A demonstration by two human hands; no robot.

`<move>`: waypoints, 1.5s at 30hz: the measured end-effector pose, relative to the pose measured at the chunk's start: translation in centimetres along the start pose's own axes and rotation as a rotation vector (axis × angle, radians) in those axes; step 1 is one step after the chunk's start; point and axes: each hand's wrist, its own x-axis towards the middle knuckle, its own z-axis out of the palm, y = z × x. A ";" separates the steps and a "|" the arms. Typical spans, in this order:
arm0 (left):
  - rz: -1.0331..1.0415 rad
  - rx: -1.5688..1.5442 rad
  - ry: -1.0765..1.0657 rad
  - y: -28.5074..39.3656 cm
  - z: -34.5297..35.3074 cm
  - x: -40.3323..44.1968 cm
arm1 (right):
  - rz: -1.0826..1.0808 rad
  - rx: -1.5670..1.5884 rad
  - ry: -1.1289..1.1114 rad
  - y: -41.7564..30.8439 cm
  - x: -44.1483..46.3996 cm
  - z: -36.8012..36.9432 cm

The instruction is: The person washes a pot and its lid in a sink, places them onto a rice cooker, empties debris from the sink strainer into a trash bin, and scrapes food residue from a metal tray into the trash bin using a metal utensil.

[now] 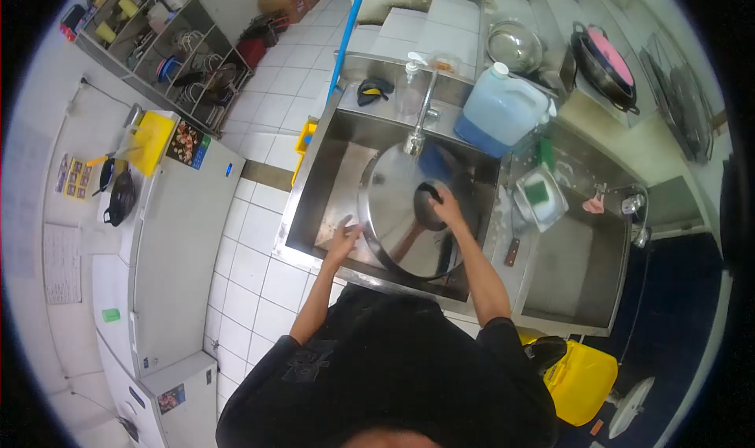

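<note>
A large round metal pot lid (393,188) with a black knob sits in the left sink basin, under the faucet (414,141). My right hand (446,207) is closed around the knob. At the lid's left edge is my left hand (344,242), fingers apart and close to the rim; whether they touch it is hard to make out. The shiny lid reflects my arm and something blue. Whatever lies beneath the lid is hidden.
Behind the basin stand a pump bottle (410,90) and a large jug of blue liquid (502,110). To the right are a tub with a green sponge (538,194), a knife (513,247) and a second basin (562,271). A yellow bin (582,381) stands below.
</note>
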 end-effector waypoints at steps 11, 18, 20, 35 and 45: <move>0.468 -0.032 0.128 3.8 -6.4 1.8 | -0.347 -0.484 -0.109 -6.9 -0.7 -0.6; 0.767 0.295 0.035 18.9 1.2 6.5 | -0.388 -0.916 -0.164 -9.0 -3.8 0.7; 0.770 0.296 0.071 18.8 1.8 7.7 | -0.395 -1.049 -0.170 -7.5 -3.1 1.8; 0.328 0.110 -0.036 6.4 -3.8 9.8 | -0.733 -1.228 0.051 -7.2 -4.8 0.6; 0.594 0.314 -0.010 13.0 4.0 3.7 | -0.214 -0.923 -0.098 -3.1 -3.8 3.7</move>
